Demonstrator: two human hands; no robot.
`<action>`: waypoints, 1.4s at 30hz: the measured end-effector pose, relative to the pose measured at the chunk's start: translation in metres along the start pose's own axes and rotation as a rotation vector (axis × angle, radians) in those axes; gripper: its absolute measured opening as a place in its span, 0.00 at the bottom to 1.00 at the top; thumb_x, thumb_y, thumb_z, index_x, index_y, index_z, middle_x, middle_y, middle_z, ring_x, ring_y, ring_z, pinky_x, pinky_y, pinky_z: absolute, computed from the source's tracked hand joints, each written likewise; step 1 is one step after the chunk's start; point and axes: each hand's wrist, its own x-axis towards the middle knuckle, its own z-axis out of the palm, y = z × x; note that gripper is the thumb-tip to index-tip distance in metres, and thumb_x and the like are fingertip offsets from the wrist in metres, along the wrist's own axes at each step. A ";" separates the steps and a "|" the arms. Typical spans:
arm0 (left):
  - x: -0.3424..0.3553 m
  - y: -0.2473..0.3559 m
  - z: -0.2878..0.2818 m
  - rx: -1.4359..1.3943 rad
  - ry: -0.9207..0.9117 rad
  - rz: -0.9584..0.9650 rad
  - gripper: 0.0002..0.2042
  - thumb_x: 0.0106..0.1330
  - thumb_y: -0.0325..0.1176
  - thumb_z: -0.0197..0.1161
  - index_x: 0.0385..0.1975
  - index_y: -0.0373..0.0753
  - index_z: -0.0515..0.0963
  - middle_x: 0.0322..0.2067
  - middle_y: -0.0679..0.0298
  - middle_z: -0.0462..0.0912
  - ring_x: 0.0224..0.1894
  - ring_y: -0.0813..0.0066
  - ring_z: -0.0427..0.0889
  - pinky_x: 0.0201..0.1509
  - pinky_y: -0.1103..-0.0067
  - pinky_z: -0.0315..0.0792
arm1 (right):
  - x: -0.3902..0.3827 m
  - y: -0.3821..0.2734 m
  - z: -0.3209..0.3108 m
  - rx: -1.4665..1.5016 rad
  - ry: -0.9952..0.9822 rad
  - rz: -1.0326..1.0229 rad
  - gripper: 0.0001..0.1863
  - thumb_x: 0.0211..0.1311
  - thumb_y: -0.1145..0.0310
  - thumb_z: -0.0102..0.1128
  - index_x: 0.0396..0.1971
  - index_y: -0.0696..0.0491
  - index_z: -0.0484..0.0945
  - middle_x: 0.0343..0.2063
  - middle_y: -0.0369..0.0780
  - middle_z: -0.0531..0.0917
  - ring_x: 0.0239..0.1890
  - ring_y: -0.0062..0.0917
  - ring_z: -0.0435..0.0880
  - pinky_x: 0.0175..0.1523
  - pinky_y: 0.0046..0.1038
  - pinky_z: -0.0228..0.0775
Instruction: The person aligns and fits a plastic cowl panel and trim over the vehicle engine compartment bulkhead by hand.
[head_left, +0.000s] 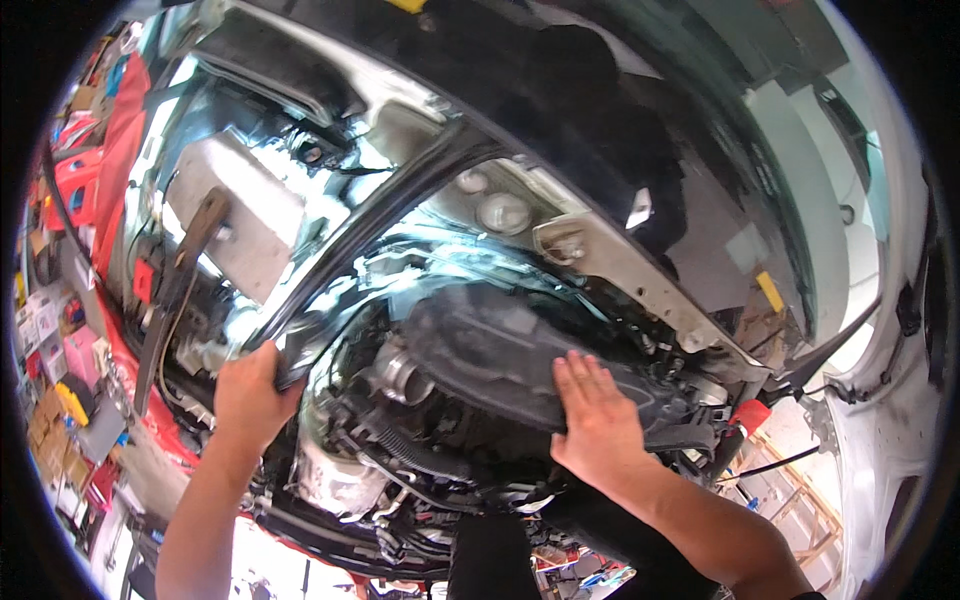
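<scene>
While the engine bay [420, 470] is sitting packed with a ribbed black hose [405, 445], a round metal fitting [398, 372] and a broad black plastic cover [490, 350], the left hand [250, 390] is reaching up from the lower left, its fingers curling tight around the dark edge of the raised bonnet [370, 235]. The right hand [595, 420] is lying flat on the cover's right end, fingers spread and straight, gripping nothing, the forearm coming in from the lower right.
</scene>
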 end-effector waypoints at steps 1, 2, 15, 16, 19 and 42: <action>0.005 0.000 0.002 0.007 -0.010 0.010 0.16 0.49 0.35 0.71 0.27 0.39 0.69 0.21 0.55 0.76 0.26 0.51 0.78 0.31 0.62 0.70 | -0.001 0.002 0.000 0.003 0.010 0.008 0.44 0.43 0.64 0.70 0.62 0.64 0.63 0.62 0.57 0.67 0.64 0.49 0.68 0.68 0.43 0.60; 0.007 -0.001 0.007 -0.045 0.045 0.035 0.15 0.50 0.34 0.72 0.26 0.38 0.69 0.19 0.54 0.75 0.24 0.49 0.77 0.28 0.63 0.68 | 0.000 0.005 -0.002 0.019 0.031 -0.002 0.43 0.43 0.65 0.69 0.61 0.64 0.64 0.61 0.57 0.68 0.63 0.49 0.68 0.67 0.43 0.62; 0.051 0.196 -0.043 0.174 0.118 0.644 0.37 0.44 0.36 0.75 0.59 0.38 0.69 0.60 0.53 0.71 0.65 0.56 0.66 0.70 0.62 0.57 | 0.005 0.052 -0.014 0.010 0.223 -0.111 0.27 0.50 0.63 0.64 0.50 0.60 0.75 0.42 0.46 0.82 0.44 0.34 0.83 0.48 0.32 0.74; 0.064 0.205 -0.030 0.206 0.051 0.679 0.36 0.45 0.35 0.74 0.58 0.38 0.69 0.55 0.54 0.75 0.61 0.58 0.71 0.67 0.63 0.61 | 0.006 0.052 -0.019 0.061 0.137 -0.069 0.26 0.51 0.64 0.64 0.50 0.60 0.75 0.42 0.47 0.83 0.43 0.36 0.83 0.49 0.33 0.74; 0.089 0.227 -0.018 0.440 -0.353 0.528 0.27 0.45 0.19 0.66 0.51 0.40 0.78 0.29 0.56 0.84 0.36 0.57 0.84 0.47 0.67 0.77 | 0.006 0.046 -0.033 0.265 0.001 -0.012 0.30 0.52 0.70 0.62 0.57 0.60 0.71 0.47 0.52 0.81 0.48 0.40 0.82 0.58 0.36 0.71; 0.132 0.241 -0.043 0.426 -0.595 0.725 0.33 0.45 0.13 0.60 0.57 0.39 0.75 0.29 0.43 0.80 0.32 0.50 0.81 0.43 0.66 0.73 | -0.030 0.121 -0.001 0.093 0.231 -0.206 0.32 0.42 0.74 0.56 0.55 0.61 0.75 0.47 0.57 0.79 0.43 0.45 0.82 0.52 0.37 0.74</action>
